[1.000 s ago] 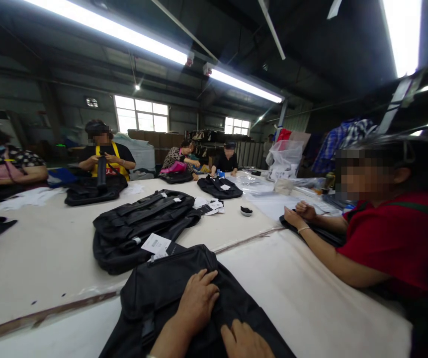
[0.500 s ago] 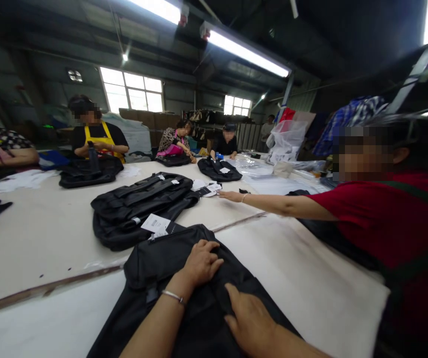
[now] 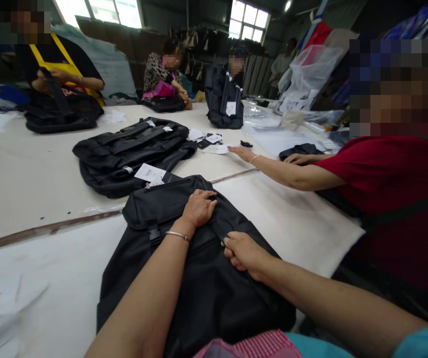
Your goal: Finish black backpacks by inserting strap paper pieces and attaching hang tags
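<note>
A black backpack (image 3: 195, 293) lies in front of me, its flap toward the far side and a side-release buckle (image 3: 154, 235) fastened at the left. My left hand (image 3: 200, 208) is on the flap's right part, fingers bent and closed on the material there. Just below and to the right, my right hand (image 3: 245, 252) is closed, thumb against fingers, on a strap at the backpack's front; much of the strap is hidden by the hand. White hang tags (image 3: 149, 173) lie at the flap's top edge.
Another black backpack (image 3: 131, 149) lies beyond on the white table (image 3: 31, 199). A co-worker in a red top (image 3: 396, 199) reaches a hand (image 3: 240, 153) to white tags at the right. Other people handle black bags across the table. Plastic bags (image 3: 266, 129) lie at the back right.
My view has tilted down. My right hand has gone from spread fingers to a closed grip on the strap. Across the table, one black backpack has been raised upright.
</note>
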`<act>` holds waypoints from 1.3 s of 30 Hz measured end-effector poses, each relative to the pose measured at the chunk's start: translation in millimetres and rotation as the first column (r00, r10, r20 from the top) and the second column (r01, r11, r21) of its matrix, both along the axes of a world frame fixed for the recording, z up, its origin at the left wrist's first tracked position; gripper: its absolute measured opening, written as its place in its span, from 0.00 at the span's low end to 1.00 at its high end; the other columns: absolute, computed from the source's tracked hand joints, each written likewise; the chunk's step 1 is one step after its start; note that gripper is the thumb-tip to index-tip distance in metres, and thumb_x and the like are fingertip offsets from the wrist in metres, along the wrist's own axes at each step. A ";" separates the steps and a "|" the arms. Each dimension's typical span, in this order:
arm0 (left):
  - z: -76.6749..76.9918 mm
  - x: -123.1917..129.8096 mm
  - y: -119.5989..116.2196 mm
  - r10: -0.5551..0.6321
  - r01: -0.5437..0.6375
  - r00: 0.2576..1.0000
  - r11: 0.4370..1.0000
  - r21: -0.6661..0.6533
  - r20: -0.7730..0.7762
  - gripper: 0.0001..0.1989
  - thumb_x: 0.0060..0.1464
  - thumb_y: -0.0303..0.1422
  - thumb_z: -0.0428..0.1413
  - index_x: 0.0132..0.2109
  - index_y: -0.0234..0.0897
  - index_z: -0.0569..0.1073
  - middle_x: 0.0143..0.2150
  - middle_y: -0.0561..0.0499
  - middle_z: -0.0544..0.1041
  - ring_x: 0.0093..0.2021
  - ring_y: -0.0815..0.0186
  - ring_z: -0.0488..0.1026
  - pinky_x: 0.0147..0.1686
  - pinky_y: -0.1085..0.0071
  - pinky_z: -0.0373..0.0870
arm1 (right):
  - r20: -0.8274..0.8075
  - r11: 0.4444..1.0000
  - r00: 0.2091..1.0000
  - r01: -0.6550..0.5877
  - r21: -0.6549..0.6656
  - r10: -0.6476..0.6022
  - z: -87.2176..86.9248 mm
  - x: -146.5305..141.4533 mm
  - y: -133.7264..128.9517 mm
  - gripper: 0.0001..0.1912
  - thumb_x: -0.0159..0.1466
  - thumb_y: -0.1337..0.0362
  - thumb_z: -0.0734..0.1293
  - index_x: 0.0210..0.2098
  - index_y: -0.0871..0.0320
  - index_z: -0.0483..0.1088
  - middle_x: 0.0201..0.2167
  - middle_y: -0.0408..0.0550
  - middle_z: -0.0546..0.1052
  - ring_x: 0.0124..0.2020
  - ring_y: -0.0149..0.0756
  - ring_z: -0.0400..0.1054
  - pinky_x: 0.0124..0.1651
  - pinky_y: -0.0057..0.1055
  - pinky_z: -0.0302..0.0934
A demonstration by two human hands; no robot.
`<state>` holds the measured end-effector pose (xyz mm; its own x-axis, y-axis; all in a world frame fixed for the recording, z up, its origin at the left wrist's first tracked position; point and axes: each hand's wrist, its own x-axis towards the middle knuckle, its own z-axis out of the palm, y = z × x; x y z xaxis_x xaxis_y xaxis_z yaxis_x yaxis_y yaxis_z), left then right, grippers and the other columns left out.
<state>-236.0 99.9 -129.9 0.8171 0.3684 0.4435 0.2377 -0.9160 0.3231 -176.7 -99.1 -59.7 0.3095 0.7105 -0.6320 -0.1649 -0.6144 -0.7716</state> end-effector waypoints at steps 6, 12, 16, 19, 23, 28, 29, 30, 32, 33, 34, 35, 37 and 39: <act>-3.2 0.6 -4.3 0.026 -0.026 1.000 1.000 -0.003 0.000 0.20 0.64 0.37 0.45 0.39 0.37 0.81 0.53 0.48 0.76 0.49 0.58 0.67 0.54 0.55 0.64 | 0.069 0.996 0.996 0.045 0.071 -0.050 -0.3 -14.9 -11.1 0.08 0.66 0.65 0.55 0.30 0.57 0.59 0.17 0.34 0.59 0.13 0.21 0.48 0.15 0.19 0.41; -2.7 2.3 -2.0 0.026 -0.027 0.999 1.000 -0.013 -0.040 0.20 0.64 0.37 0.45 0.37 0.37 0.81 0.53 0.48 0.76 0.49 0.58 0.68 0.55 0.55 0.63 | 0.087 0.998 0.996 -0.018 0.067 0.012 -2.9 -17.4 -19.7 0.08 0.66 0.62 0.55 0.31 0.56 0.58 0.18 0.34 0.61 0.12 0.22 0.50 0.15 0.20 0.43; 7.4 -1.0 5.7 -0.049 0.042 0.992 0.997 -0.063 -0.113 0.18 0.63 0.36 0.47 0.35 0.37 0.80 0.55 0.48 0.75 0.51 0.60 0.70 0.56 0.57 0.64 | 0.251 0.937 0.911 -0.347 0.038 0.327 9.4 -11.1 -42.6 0.10 0.65 0.61 0.57 0.27 0.56 0.59 0.18 0.38 0.69 0.14 0.26 0.61 0.18 0.23 0.53; 25.3 -29.7 10.8 -0.051 0.037 0.992 0.993 -0.116 -0.114 0.12 0.60 0.35 0.51 0.42 0.38 0.78 0.57 0.47 0.73 0.55 0.61 0.69 0.58 0.61 0.64 | 0.284 0.845 0.802 -0.532 -0.062 0.526 27.2 -0.2 -68.4 0.12 0.66 0.60 0.57 0.27 0.56 0.61 0.20 0.40 0.73 0.15 0.26 0.63 0.19 0.23 0.54; 52.9 -108.9 6.0 0.223 -0.229 0.974 0.951 -0.208 -0.048 0.13 0.59 0.35 0.52 0.46 0.37 0.76 0.49 0.46 0.78 0.50 0.62 0.74 0.53 0.65 0.68 | 0.380 0.596 0.485 -0.754 -0.276 0.788 48.9 15.8 -97.4 0.13 0.66 0.57 0.59 0.29 0.57 0.67 0.25 0.48 0.77 0.22 0.34 0.71 0.24 0.27 0.58; 64.9 -203.9 -18.9 0.486 -0.508 0.861 0.807 -0.302 -0.151 0.14 0.58 0.38 0.51 0.44 0.39 0.77 0.40 0.50 0.81 0.41 0.62 0.77 0.45 0.66 0.73 | 0.630 0.417 0.006 -0.755 -0.507 0.777 68.5 21.6 -92.0 0.15 0.62 0.53 0.65 0.27 0.57 0.74 0.28 0.56 0.78 0.33 0.49 0.74 0.34 0.37 0.60; 63.7 -215.0 -24.0 0.510 -0.533 0.846 0.791 -0.301 -0.157 0.14 0.58 0.38 0.50 0.44 0.39 0.77 0.40 0.50 0.81 0.41 0.62 0.77 0.45 0.66 0.73 | 0.659 0.415 -0.010 -0.769 -0.486 0.752 71.9 17.5 -84.5 0.14 0.63 0.54 0.64 0.29 0.56 0.74 0.28 0.54 0.77 0.33 0.48 0.74 0.34 0.37 0.60; 62.0 -222.8 -28.7 0.533 -0.555 0.831 0.779 -0.293 -0.158 0.14 0.58 0.38 0.50 0.44 0.39 0.77 0.40 0.50 0.80 0.41 0.62 0.77 0.45 0.65 0.73 | 0.702 0.416 -0.016 -0.796 -0.441 0.712 74.5 11.2 -76.0 0.12 0.64 0.56 0.63 0.32 0.55 0.75 0.29 0.53 0.78 0.34 0.46 0.73 0.35 0.36 0.60; 57.8 -230.0 -36.0 0.561 -0.582 0.813 0.776 -0.242 -0.155 0.13 0.58 0.36 0.51 0.45 0.38 0.76 0.41 0.49 0.80 0.42 0.61 0.77 0.46 0.64 0.73 | 0.797 0.377 -0.018 -0.874 -0.306 0.604 75.1 -7.7 -58.2 0.09 0.64 0.62 0.64 0.42 0.54 0.74 0.38 0.52 0.78 0.40 0.45 0.72 0.41 0.36 0.61; 55.8 -230.1 -38.5 0.560 -0.580 0.815 0.792 -0.192 -0.149 0.13 0.58 0.35 0.52 0.47 0.38 0.76 0.43 0.47 0.79 0.43 0.60 0.76 0.47 0.63 0.73 | 0.833 0.309 -0.026 -0.922 -0.234 0.553 72.4 -19.1 -49.9 0.14 0.62 0.64 0.66 0.48 0.53 0.72 0.44 0.53 0.76 0.45 0.45 0.71 0.45 0.37 0.60; 53.8 -228.7 -40.0 0.546 -0.562 0.826 0.818 -0.125 -0.141 0.14 0.57 0.33 0.53 0.49 0.38 0.75 0.46 0.46 0.78 0.46 0.59 0.75 0.49 0.62 0.72 | 0.860 0.212 -0.038 -0.963 -0.168 0.509 67.6 -30.7 -42.3 0.21 0.60 0.65 0.68 0.54 0.53 0.69 0.51 0.55 0.73 0.51 0.46 0.68 0.50 0.39 0.59; 51.8 -226.3 -40.5 0.517 -0.527 0.845 0.849 -0.046 -0.136 0.16 0.56 0.31 0.54 0.51 0.38 0.74 0.50 0.44 0.76 0.50 0.58 0.73 0.52 0.60 0.70 | 0.879 0.094 -0.056 -0.989 -0.114 0.474 60.9 -41.8 -35.3 0.28 0.58 0.64 0.70 0.58 0.52 0.66 0.57 0.56 0.69 0.57 0.49 0.63 0.54 0.41 0.56; 47.8 -220.4 -37.8 0.436 -0.424 0.888 0.899 0.107 -0.145 0.22 0.54 0.27 0.54 0.57 0.39 0.71 0.59 0.41 0.70 0.58 0.55 0.67 0.58 0.56 0.65 | 0.901 -0.136 -0.100 -0.990 -0.045 0.422 43.8 -60.1 -22.7 0.34 0.56 0.59 0.72 0.61 0.49 0.63 0.64 0.55 0.61 0.64 0.52 0.54 0.59 0.47 0.50; 44.1 -214.5 -30.3 0.366 -0.330 0.913 0.922 0.201 -0.178 0.25 0.55 0.25 0.52 0.60 0.41 0.69 0.64 0.42 0.64 0.63 0.54 0.61 0.61 0.53 0.60 | 0.916 -0.268 -0.110 -0.963 -0.003 0.386 26.7 -71.8 -11.0 0.27 0.59 0.57 0.70 0.57 0.51 0.67 0.63 0.55 0.63 0.64 0.51 0.53 0.60 0.49 0.49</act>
